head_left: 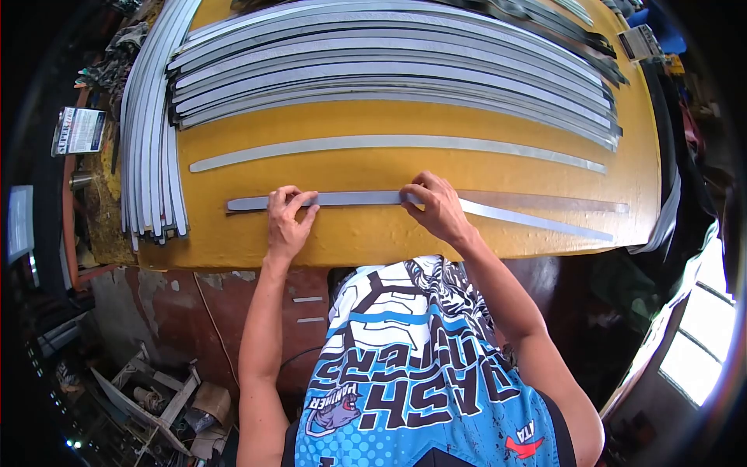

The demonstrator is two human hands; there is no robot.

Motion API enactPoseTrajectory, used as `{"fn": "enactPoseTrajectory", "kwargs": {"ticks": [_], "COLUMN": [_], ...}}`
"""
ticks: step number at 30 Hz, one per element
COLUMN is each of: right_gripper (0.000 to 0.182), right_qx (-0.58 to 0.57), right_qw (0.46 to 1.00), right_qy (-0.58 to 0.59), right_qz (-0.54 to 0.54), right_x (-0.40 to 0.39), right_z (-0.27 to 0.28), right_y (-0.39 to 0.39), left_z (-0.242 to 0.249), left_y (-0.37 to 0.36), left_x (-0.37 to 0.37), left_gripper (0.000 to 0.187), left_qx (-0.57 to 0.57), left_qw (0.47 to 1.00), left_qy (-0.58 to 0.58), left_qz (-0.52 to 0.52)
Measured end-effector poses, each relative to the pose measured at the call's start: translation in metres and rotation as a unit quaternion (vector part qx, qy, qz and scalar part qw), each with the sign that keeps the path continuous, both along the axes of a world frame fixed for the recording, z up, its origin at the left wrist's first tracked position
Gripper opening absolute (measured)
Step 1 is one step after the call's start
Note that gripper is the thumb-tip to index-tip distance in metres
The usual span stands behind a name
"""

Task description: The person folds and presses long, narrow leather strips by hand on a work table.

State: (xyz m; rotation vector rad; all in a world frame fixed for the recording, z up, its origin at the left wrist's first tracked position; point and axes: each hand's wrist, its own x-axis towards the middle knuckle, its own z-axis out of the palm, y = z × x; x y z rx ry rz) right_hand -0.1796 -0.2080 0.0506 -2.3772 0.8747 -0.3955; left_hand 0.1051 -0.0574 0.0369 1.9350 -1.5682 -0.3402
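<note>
A long light-grey strip lies across the yellow table in front of me, over a darker brownish strip. Its left part runs along that strip; past my right hand, its right end angles away toward the table's front edge. Near the left end, my left hand is closed in a pinch on the grey strip, thumb and fingers at its edges. Further right, my right hand pinches the same strip from above, its fingertips partly hidden. Beyond both hands lies another single pale strip, apart from them.
A wide stack of grey strips covers the back of the yellow table. More strips lie lengthwise along the left side, some overhanging the front edge. A labelled box is at far left. A wooden frame stands on the floor.
</note>
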Motion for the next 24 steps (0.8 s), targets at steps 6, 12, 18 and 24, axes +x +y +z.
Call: {"fn": "enactPoseTrajectory", "kwargs": {"ticks": [6,12,18,24], "right_gripper": [0.020,0.022,0.023,0.023], "right_qx": [-0.008,-0.017,-0.013,-0.012], "right_qw": [1.000,1.000,1.000,1.000], "right_qy": [-0.001,-0.009,-0.008,-0.013], "right_qz": [-0.002,0.000,-0.002,-0.002], "right_x": [-0.0006,0.0000,0.0003,-0.0003], "right_z": [-0.0018,-0.0018,-0.0014,-0.0027], "right_y": [-0.0003,-0.0003,-0.0008,-0.0009], "left_z": [0.0016,0.0017,0.0010,0.0018], "left_y": [-0.0005,-0.0003,-0.0004,-0.0002], "left_x": [-0.0008,-0.0008,-0.0010,-0.0021], "left_gripper": [0.025,0.026,0.026,0.026], "left_qx": [0.000,-0.002,0.003,0.007], "left_qw": [1.000,1.000,1.000,1.000], "left_qy": [0.001,0.001,0.000,-0.005], "left_qz": [0.001,0.002,0.003,0.003]}}
